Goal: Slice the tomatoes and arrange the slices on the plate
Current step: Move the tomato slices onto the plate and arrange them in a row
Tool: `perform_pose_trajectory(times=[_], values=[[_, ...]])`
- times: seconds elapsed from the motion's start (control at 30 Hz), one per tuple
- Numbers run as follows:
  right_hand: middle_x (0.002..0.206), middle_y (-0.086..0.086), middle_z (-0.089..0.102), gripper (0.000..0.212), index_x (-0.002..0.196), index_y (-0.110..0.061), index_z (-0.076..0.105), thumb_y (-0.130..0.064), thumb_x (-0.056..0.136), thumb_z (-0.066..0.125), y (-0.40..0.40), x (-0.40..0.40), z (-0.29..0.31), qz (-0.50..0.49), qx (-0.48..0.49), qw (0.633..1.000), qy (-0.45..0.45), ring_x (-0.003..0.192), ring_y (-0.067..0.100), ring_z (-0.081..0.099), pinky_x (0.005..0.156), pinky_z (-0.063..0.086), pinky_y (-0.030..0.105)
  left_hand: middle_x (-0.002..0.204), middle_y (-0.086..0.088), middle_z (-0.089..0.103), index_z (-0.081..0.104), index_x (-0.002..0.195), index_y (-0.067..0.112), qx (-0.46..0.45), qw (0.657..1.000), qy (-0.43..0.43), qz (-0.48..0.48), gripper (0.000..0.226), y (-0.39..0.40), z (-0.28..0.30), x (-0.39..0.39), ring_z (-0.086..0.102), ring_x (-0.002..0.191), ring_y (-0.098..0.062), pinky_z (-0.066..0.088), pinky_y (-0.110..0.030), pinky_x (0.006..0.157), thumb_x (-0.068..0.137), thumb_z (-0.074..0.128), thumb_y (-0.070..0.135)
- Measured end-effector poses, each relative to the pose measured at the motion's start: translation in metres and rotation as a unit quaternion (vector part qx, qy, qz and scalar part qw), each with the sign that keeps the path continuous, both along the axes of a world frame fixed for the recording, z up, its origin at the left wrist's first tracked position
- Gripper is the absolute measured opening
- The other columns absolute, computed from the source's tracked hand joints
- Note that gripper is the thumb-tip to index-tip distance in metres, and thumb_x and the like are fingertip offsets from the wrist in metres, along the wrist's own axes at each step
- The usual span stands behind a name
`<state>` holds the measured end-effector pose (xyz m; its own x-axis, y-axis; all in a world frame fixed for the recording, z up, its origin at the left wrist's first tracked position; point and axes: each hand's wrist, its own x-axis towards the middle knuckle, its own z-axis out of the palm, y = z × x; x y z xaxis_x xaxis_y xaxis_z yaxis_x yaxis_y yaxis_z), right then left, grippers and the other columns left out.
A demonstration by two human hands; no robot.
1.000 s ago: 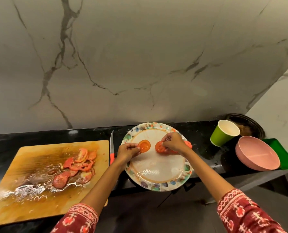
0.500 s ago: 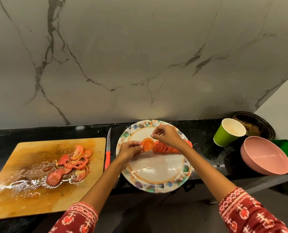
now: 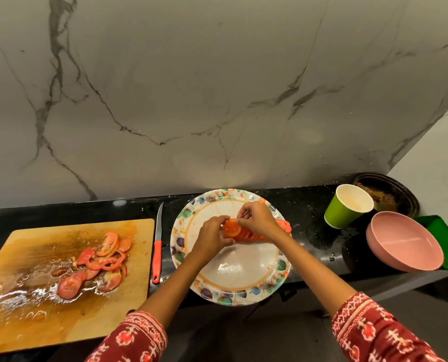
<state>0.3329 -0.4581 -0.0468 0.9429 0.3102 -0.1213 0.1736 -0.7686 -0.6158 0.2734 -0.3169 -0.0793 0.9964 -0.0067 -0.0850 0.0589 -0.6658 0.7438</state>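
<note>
A shiny black counter point(image 3: 309, 205) holds a wooden board point(image 3: 21, 322), a knife point(image 3: 157, 253), a plate point(image 3: 228, 291), a green cup point(image 3: 344, 211) and a pink bowl point(image 3: 405, 244).

Home kitchen, black counter point(image 3: 309, 205), marble backsplash point(image 3: 217, 87), cutting board point(image 3: 35, 309)

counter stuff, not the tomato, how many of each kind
cutting board: 1
knife: 1
patterned plate: 1
green paper cup: 1
pink bowl: 1
dark dish: 1
green tray: 1
total: 7
</note>
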Motion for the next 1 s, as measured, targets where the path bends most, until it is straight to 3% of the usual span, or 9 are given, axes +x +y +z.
perform_pose_trajectory(times=[0.2, 0.47, 0.6, 0.77, 0.87, 1.0], values=[[0.088, 0.006, 0.067, 0.003, 0.084, -0.009, 0.069, -0.009, 0.081, 0.068, -0.004, -0.001, -0.007, 0.009, -0.010, 1.000, -0.028, 0.077, 0.008, 0.055, 0.070, 0.048, 0.020, 0.124, -0.008, 0.056, 0.050, 0.125, 0.013, 0.058, 0.998, -0.014, 0.004, 0.056, -0.008, -0.006, 0.001, 0.051, 0.112, -0.019, 0.039, -0.023, 0.093, 0.076, 0.074, 0.024], [0.086, 0.009, 0.069, 0.006, 0.081, -0.007, 0.068, -0.013, 0.082, 0.068, -0.006, -0.004, -0.004, -0.021, 0.037, 0.998, -0.044, 0.075, 0.011, 0.057, 0.069, 0.049, 0.027, 0.126, -0.012, 0.054, 0.043, 0.133, 0.010, 0.038, 0.999, -0.007, 0.002, 0.077, 0.000, -0.009, 0.000, 0.054, 0.110, -0.023, 0.045, -0.028, 0.092, 0.067, 0.081, 0.020], [0.087, 0.008, 0.069, 0.010, 0.084, -0.006, 0.068, -0.016, 0.083, 0.068, 0.002, -0.012, 0.000, -0.029, 0.063, 0.997, -0.043, 0.076, 0.009, 0.057, 0.069, 0.049, 0.024, 0.116, -0.010, 0.062, 0.054, 0.124, 0.011, 0.023, 0.999, -0.037, 0.001, 0.059, 0.015, -0.006, -0.009, 0.059, 0.097, -0.018, 0.047, -0.024, 0.082, 0.071, 0.078, 0.016], [0.085, 0.006, 0.069, 0.013, 0.083, -0.006, 0.069, -0.020, 0.083, 0.068, 0.030, -0.026, 0.009, -0.023, 0.091, 0.995, -0.036, 0.075, 0.010, 0.057, 0.067, 0.048, 0.024, 0.101, -0.003, 0.067, 0.061, 0.116, 0.014, -0.004, 0.995, -0.061, 0.079, 0.039, 0.055, 0.005, -0.031, 0.061, 0.080, -0.010, 0.050, -0.022, 0.073, 0.078, 0.072, 0.012], [0.081, 0.002, 0.066, 0.013, 0.083, -0.007, 0.069, -0.020, 0.084, 0.067, 0.061, -0.039, 0.009, -0.005, 0.081, 0.997, -0.017, 0.072, 0.010, 0.056, 0.059, 0.045, 0.022, 0.099, -0.001, 0.067, 0.062, 0.116, 0.016, 0.022, 0.991, -0.077, 0.108, 0.033, 0.085, 0.006, -0.049, 0.063, 0.078, -0.012, 0.054, -0.028, 0.073, 0.083, 0.065, 0.009], [0.078, 0.007, 0.071, 0.011, 0.075, -0.007, 0.068, -0.017, 0.080, 0.067, 0.113, -0.062, 0.003, 0.061, 0.085, 0.994, -0.003, 0.070, 0.013, 0.060, 0.070, 0.045, 0.027, 0.102, -0.004, 0.067, 0.062, 0.115, 0.012, 0.038, 0.982, -0.105, 0.152, 0.031, 0.130, 0.008, -0.073, 0.061, 0.082, -0.011, 0.050, -0.024, 0.073, 0.084, 0.063, 0.009]])
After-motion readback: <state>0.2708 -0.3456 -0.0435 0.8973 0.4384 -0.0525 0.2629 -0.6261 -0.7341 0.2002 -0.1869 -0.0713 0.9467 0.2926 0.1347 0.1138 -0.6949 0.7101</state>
